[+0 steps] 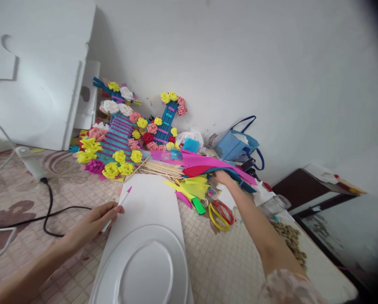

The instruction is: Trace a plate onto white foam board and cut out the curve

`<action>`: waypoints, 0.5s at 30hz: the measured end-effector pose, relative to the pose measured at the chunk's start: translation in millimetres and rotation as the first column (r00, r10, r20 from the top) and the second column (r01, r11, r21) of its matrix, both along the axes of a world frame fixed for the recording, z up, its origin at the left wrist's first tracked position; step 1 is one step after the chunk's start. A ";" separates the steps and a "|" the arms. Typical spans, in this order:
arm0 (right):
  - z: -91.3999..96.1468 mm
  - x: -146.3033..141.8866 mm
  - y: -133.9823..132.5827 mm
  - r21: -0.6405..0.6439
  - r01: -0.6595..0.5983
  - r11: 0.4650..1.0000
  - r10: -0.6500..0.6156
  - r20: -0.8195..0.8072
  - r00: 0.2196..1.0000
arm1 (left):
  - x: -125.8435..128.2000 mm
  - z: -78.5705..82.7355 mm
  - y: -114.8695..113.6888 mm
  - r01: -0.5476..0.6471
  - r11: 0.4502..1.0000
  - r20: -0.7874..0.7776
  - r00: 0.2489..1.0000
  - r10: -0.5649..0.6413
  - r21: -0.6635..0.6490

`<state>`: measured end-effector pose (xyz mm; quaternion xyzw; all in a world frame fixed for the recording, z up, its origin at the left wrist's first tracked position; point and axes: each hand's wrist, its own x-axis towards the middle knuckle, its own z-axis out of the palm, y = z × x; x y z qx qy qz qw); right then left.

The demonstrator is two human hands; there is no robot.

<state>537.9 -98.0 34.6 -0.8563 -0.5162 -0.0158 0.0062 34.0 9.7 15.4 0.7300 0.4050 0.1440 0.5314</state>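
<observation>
Pen (pixel 123 199), gripped by the left hand (pixel 102 216), is just beyond the apparently upturned plate (pixel 176 257), which rests on the white sheet (pixel 151 194), possibly to hold it flat. The left hand angles the pen's purple end away, presumably for control. The right hand (pixel 222 177), well apart, reaches beneath the coloured sheets (pixel 198 160); its fingers are hidden, so its grip cannot be determined. Farther back, flower-trimmed panels (pixel 117 137) stand before the wall (pixel 239 55), probably to save room on the tabletop (pixel 204 257).
</observation>
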 end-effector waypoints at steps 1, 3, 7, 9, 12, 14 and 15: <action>4.8 1.7 -5.1 0.004 -0.005 1.000 0.005 -0.004 1.000 | 0.0 -1.1 1.0 0.005 1.000 0.002 1.000 -0.005 -0.001; 14.9 4.8 -18.9 0.016 -0.017 1.000 0.018 -0.012 1.000 | -0.2 -3.7 3.3 0.021 1.000 0.002 1.000 -0.021 -0.014; 35.2 6.9 -54.8 0.058 -0.047 0.997 0.048 -0.021 0.999 | -1.2 -7.0 5.6 0.044 0.999 0.003 0.999 -0.044 -0.023; 44.0 4.1 -73.1 0.086 -0.064 0.994 0.066 -0.011 0.998 | -1.4 -6.6 5.3 0.050 0.999 0.005 0.999 -0.050 -0.017; 53.0 -6.1 -96.6 0.115 -0.118 0.986 0.117 0.018 0.993 | -0.9 -5.2 4.4 0.042 0.999 0.006 0.999 -0.042 0.009; 55.6 -15.6 -108.7 0.134 -0.158 0.978 0.154 0.040 0.987 | -0.3 -4.9 4.0 0.038 0.999 0.013 0.999 -0.039 0.027; 56.2 -20.6 -113.6 0.150 -0.174 0.973 0.168 0.048 0.985 | -0.1 -5.0 3.8 0.039 0.999 0.017 0.999 -0.040 0.030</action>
